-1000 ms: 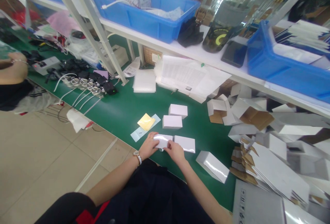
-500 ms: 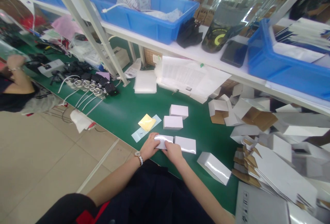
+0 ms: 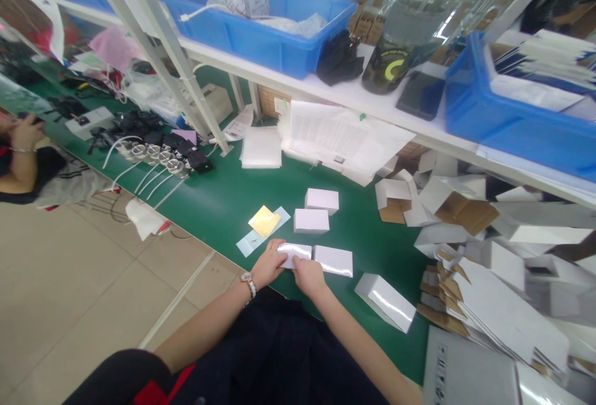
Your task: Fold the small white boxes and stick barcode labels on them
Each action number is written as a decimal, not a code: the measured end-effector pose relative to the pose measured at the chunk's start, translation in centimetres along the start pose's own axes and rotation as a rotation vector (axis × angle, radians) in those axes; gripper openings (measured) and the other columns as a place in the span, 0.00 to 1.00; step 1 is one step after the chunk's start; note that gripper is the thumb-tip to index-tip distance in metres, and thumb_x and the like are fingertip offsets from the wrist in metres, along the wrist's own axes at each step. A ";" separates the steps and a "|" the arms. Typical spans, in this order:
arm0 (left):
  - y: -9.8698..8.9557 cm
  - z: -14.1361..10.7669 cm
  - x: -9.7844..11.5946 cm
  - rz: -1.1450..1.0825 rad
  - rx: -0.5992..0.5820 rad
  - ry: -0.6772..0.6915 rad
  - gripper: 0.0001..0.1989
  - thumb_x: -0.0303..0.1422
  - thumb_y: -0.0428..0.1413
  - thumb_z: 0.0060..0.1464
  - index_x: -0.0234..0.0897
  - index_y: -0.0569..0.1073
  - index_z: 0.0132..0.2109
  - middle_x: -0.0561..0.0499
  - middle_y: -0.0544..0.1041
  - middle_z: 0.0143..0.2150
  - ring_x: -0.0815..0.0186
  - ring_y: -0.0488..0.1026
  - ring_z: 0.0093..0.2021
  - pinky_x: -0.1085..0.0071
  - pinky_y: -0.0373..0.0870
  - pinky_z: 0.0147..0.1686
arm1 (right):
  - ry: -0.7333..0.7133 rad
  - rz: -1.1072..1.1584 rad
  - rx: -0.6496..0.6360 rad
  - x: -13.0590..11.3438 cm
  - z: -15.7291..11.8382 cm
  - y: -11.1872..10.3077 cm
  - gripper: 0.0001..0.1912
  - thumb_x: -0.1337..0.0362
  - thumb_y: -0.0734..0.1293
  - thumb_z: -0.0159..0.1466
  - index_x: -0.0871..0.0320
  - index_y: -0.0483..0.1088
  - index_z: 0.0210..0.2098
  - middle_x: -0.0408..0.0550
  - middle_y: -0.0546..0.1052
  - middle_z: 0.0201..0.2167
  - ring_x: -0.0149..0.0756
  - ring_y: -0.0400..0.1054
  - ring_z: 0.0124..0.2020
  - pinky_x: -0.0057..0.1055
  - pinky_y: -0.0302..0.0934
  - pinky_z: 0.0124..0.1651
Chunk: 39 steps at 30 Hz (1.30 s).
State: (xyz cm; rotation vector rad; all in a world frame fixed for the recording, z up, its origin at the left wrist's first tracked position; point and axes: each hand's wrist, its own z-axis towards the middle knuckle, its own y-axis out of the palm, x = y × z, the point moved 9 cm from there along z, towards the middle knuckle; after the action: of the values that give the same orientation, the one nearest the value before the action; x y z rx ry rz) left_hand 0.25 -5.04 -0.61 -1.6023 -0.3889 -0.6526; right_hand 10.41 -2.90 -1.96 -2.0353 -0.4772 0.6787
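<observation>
A small glossy white box (image 3: pixel 298 251) lies at the near edge of the green table between my hands. My left hand (image 3: pixel 270 263), with a watch at the wrist, is closed around its left end. My right hand (image 3: pixel 308 274) is at its near right side, thumb on the top face and the other fingers curled, partly hidden. Just right of it lies a second white box (image 3: pixel 333 261). Two more, a nearer white box (image 3: pixel 311 221) and a farther white box (image 3: pixel 322 200), stand behind. A yellow sticker sheet (image 3: pixel 264 220) rests on a pale blue strip (image 3: pixel 248 245) to the left.
At the right, a tilted white box (image 3: pixel 386 302) lies before a heap of open white cartons (image 3: pixel 465 200) and flattened boxes (image 3: pixel 507 312). Black devices with white cables (image 3: pixel 162 156) line the left. A shelf above carries a blue bin (image 3: pixel 261 38). A co-worker's arm (image 3: pixel 25 150) shows far left.
My right hand's thumb has shifted slightly left on the box top. Both hands stay on the same box, and the co-worker's hand at far left has moved a little.
</observation>
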 end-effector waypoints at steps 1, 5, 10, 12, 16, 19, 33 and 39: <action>0.0 0.0 -0.1 -0.003 0.000 -0.001 0.08 0.19 0.60 0.49 0.36 0.71 0.31 0.41 0.62 0.61 0.49 0.57 0.63 0.52 0.65 0.60 | 0.001 0.001 -0.001 0.0 0.0 0.0 0.10 0.63 0.61 0.70 0.56 0.68 0.49 0.53 0.81 0.42 0.45 0.77 0.43 0.34 0.65 0.41; 0.1 -0.2 -0.2 -0.011 0.001 -0.014 0.09 0.20 0.60 0.47 0.36 0.69 0.30 0.41 0.62 0.61 0.49 0.58 0.63 0.52 0.67 0.58 | 0.038 0.008 0.012 0.1 0.0 -0.2 0.16 0.52 0.61 0.70 0.58 0.69 0.47 0.57 0.81 0.40 0.48 0.77 0.42 0.35 0.65 0.41; -0.2 -0.3 -0.4 -0.024 -0.005 -0.009 0.11 0.19 0.61 0.46 0.36 0.68 0.32 0.41 0.62 0.62 0.50 0.59 0.63 0.54 0.67 0.58 | 0.017 0.043 -0.003 0.2 -0.3 -0.4 0.10 0.60 0.61 0.69 0.56 0.70 0.45 0.54 0.81 0.41 0.46 0.77 0.43 0.34 0.63 0.42; -0.4 -0.2 -0.5 -0.033 -0.013 0.002 0.11 0.21 0.63 0.46 0.36 0.69 0.32 0.42 0.62 0.61 0.50 0.59 0.63 0.54 0.66 0.59 | 0.004 0.067 -0.021 0.6 -0.3 -0.6 0.08 0.62 0.62 0.68 0.55 0.71 0.43 0.51 0.82 0.41 0.43 0.77 0.43 0.32 0.62 0.41; -0.4 -0.1 -0.5 -0.041 -0.020 0.001 0.14 0.28 0.69 0.44 0.36 0.69 0.31 0.41 0.63 0.61 0.48 0.60 0.62 0.53 0.67 0.58 | 0.054 0.114 -0.044 1.4 0.6 -0.7 0.12 0.53 0.66 0.67 0.54 0.73 0.39 0.49 0.82 0.38 0.42 0.77 0.41 0.30 0.62 0.39; -0.1 0.0 -0.4 -0.024 0.007 -0.030 0.14 0.31 0.69 0.47 0.36 0.69 0.31 0.39 0.63 0.60 0.47 0.60 0.61 0.51 0.66 0.58 | 0.134 0.131 -0.051 1.7 1.4 -0.8 0.15 0.50 0.67 0.66 0.56 0.75 0.40 0.52 0.82 0.39 0.44 0.77 0.42 0.32 0.63 0.40; 0.4 -0.1 -0.9 -0.043 0.032 -0.076 0.12 0.30 0.67 0.50 0.35 0.69 0.30 0.39 0.63 0.60 0.47 0.59 0.62 0.51 0.68 0.58 | 0.216 0.216 -0.148 2.2 2.1 -0.8 0.12 0.54 0.69 0.63 0.57 0.78 0.33 0.51 0.82 0.29 0.42 0.78 0.37 0.30 0.66 0.37; 0.3 0.0 -1.1 -0.088 0.041 -0.091 0.12 0.30 0.68 0.48 0.36 0.69 0.30 0.40 0.64 0.59 0.48 0.60 0.62 0.52 0.67 0.57 | 0.205 0.186 -0.151 2.8 1.9 -1.4 0.10 0.56 0.71 0.60 0.57 0.78 0.35 0.53 0.83 0.33 0.46 0.78 0.41 0.33 0.66 0.40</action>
State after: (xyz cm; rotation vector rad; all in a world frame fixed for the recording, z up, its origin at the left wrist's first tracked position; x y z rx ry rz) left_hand -0.41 -4.96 -1.54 -1.5864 -0.5393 -0.6359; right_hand 11.26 0.66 -2.35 -2.2837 -0.2264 0.5489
